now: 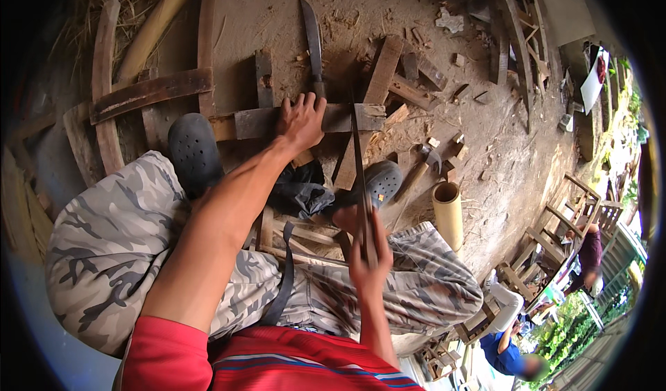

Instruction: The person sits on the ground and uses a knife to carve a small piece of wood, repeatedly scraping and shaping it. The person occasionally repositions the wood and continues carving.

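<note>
My left hand presses down on a dark wooden board, its fingers curled over the far edge. The board lies crosswise on other wood pieces, including a slanted plank under its right part. In my right hand is the handle of a handsaw. Its thin blade points away from me and crosses the board near the right end, to the right of my left hand. Just beyond my left fingers lies a machete, its handle end close to the board. Motion slightly blurs my right hand.
A hammer-like tool and an upright bamboo tube are right of my sandalled foot. Wooden frames stand at the left. Offcuts and chips litter the dirt floor. Two other people, one in a blue shirt, sit at the lower right.
</note>
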A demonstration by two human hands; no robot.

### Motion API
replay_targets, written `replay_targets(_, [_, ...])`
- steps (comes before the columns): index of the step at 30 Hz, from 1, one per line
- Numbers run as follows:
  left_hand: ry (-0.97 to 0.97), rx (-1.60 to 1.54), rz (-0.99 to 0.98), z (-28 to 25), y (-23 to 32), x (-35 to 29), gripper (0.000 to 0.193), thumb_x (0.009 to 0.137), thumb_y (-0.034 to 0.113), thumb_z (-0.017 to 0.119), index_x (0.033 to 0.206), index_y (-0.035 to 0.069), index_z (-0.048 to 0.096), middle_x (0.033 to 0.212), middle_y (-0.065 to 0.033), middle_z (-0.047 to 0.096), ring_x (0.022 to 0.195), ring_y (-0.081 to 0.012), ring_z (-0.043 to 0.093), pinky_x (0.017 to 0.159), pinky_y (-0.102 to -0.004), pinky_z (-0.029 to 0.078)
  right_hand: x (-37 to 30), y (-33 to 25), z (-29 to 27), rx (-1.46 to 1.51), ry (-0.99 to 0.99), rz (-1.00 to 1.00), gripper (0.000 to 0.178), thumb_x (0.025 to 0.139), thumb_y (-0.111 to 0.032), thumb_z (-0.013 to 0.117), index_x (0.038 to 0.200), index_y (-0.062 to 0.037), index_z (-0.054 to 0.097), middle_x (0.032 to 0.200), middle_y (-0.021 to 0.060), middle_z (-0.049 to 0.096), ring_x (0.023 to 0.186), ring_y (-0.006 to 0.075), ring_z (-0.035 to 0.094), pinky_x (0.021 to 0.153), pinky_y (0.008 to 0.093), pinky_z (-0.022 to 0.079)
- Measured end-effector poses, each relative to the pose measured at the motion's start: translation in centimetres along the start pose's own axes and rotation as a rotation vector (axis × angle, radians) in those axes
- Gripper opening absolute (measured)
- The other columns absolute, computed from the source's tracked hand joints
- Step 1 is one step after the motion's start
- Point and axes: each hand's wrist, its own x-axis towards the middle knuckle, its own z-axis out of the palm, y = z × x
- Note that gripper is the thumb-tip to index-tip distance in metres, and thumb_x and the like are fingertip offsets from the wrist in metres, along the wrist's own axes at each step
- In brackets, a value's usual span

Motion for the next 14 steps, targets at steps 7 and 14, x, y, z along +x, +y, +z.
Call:
replay_targets(7, [0.068,-0.017,-0.02,1.3,-0.3,0.4,0.068,0.066,0.027,0.087,0.122,0.008,0.052,0.12,-0.0138,0.051,0.119,-0.0334,0.051,0.097,-0.0583,0.04,7.2,0.5,3.2,-0.016,0.0,-0.019,0.062,0.087,0.005,0.058,0.147,-0.0006,0.046,0.138,0.0217,0.06,0.119,0.0215,0.062,0.101,0.0306,0.046])
replay_targets(14, [-0.071,-0.018,-0.006,0.1,-0.2,0.7,0.069,0.071,0.027,0.082,0.132,0.008,0.054,0.122,-0.0134,0.052,0.119,-0.0329,0.052,0.101,-0.0589,0.038,3.6,0.3,0.7,-0.128,-0.062,-0.039,0.068,0.081,0.006,0.056,0.148,-0.0006,0.045,0.137,0.0214,0.06,0.124,0.0358,0.061,0.102,0.0338,0.048])
